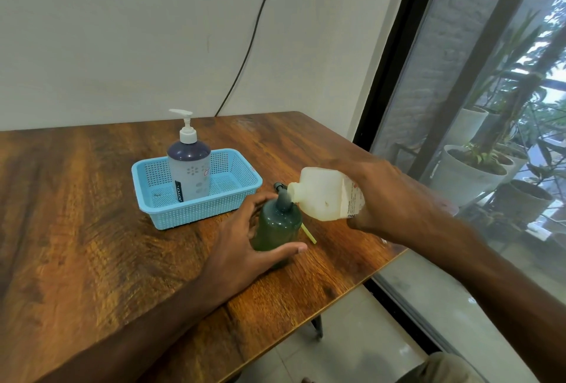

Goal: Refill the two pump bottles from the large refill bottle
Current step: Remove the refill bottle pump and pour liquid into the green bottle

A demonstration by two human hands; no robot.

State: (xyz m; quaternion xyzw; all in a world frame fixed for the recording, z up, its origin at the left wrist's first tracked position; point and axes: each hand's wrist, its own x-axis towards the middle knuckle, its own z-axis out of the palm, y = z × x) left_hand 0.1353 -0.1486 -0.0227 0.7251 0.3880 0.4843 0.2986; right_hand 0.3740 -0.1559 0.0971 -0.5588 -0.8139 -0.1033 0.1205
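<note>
The wooden table [92,214] stands against a white wall. On it sits a light blue perforated basket [196,212]. A grey pump bottle [190,174] stands upright in the basket, with a navy top and a white pump.

Just right of the basket, above the table's near right part, the right hand [389,199] is wrapped round the base end of the refill bottle [321,194]. This is a translucent, milky-white jug with a printed label. It is tipped on its side, and its open mouth meets the neck of the green pump bottle [277,229].

That dark, see-through green bottle stands upright on the table. The left hand [242,238] cups it, with the fingers curved round the far side and the thumb across the near side.

A dark piece behind the neck is probably its pump head [278,186]. A yellow dip tube [309,234] lies on the table beside the bottle.
</note>
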